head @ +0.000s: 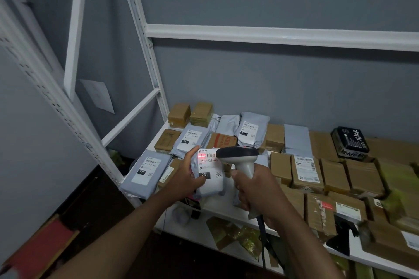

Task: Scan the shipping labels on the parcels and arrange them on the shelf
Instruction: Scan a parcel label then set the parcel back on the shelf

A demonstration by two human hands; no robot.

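The shelf (217, 208) is crowded with parcels (306, 170); open air is left above them, bounded by the upper beam (272, 34) and left upright (145, 52), seemingly unobstructed.

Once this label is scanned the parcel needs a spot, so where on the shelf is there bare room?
Little is bare. The shelf shows a white strip along its front edge, below the held parcel and the scanner, bordered right by a taped carton. Another white patch lies front right beside the black stand. Behind, grey mailers and cartons crowd to the wall.
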